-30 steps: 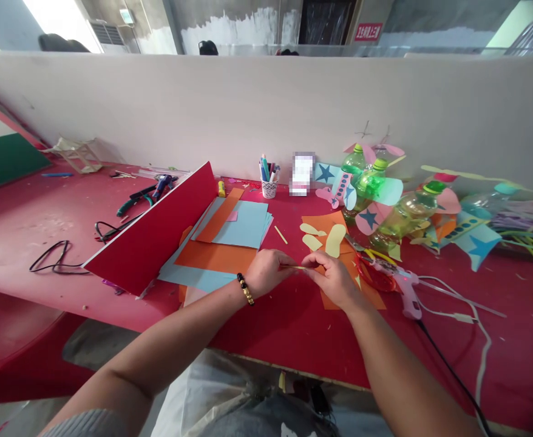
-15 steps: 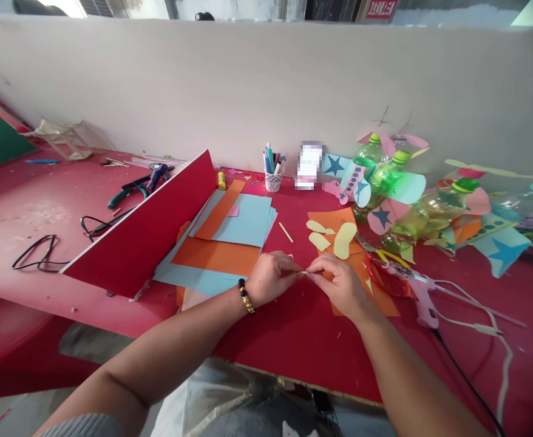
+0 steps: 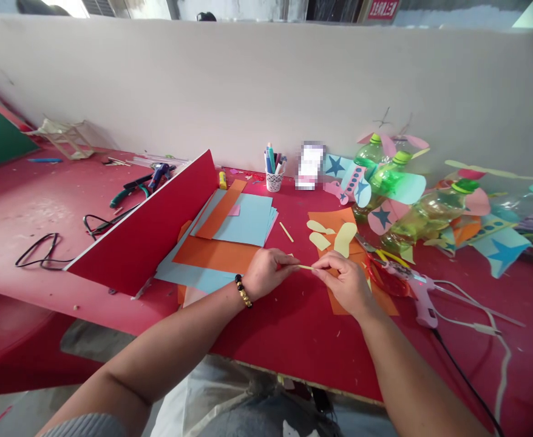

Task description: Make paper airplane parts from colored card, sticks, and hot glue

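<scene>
a red board (image 3: 145,233) is standing on edge across the red counter (image 3: 294,334), partly screening a black cord (image 3: 43,258) and green-handled pliers (image 3: 119,198). on its near side, light blue sheets (image 3: 248,212) and orange sheets (image 3: 216,255) are lying stacked, reaching up to the left hand (image 3: 270,276). a patterned cup (image 3: 274,181) is holding pens farther back, near a phone (image 3: 310,166) whose screen is blurred. plastic bottles (image 3: 430,212) with paper wings are crowding the right rear. yellow paper cutouts (image 3: 345,240) are resting just beyond the right hand (image 3: 346,285), with red-handled scissors (image 3: 387,279) and a pink glue gun (image 3: 424,297) lying to its right. a loose yellow sliver (image 3: 286,232) is lying beyond both hands. above the counter, the left fingers are pinching one end of a narrow yellow strip (image 3: 305,267), the right fingers are pinching the other, and its short middle is showing between the fingertips, running nearly level.
</scene>
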The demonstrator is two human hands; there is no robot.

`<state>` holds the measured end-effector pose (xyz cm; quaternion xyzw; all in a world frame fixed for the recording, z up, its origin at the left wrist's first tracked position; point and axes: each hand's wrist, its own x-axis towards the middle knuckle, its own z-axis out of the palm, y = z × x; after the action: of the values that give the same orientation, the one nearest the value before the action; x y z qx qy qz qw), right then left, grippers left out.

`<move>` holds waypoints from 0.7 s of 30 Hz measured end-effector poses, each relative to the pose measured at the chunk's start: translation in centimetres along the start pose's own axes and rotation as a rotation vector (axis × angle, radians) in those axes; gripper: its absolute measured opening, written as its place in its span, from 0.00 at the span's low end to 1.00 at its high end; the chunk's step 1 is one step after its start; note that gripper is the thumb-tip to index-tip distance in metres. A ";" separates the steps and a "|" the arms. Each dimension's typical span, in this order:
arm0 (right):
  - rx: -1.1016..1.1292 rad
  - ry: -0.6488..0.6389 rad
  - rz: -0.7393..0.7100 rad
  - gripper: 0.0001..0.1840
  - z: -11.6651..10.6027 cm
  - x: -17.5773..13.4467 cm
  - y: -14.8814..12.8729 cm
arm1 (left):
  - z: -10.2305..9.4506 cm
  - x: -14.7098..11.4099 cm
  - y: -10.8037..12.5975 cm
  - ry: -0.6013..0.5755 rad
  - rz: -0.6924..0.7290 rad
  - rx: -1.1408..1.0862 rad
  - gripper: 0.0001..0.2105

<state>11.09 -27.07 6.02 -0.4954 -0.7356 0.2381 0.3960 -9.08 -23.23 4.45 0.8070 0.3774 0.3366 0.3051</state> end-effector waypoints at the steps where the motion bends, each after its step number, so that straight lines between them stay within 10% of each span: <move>1: 0.003 0.003 0.007 0.07 -0.1 0.0 0.0 | -0.1 0.0 -0.1 -0.008 -0.012 -0.009 0.09; 21: 0.318 0.073 0.297 0.18 -0.8 0.0 1.2 | -0.8 0.3 0.0 0.000 -0.119 -0.204 0.09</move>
<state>12.37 -26.68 5.57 -0.5378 -0.5930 0.3887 0.4562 -9.60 -22.77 5.01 0.7479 0.3882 0.3546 0.4053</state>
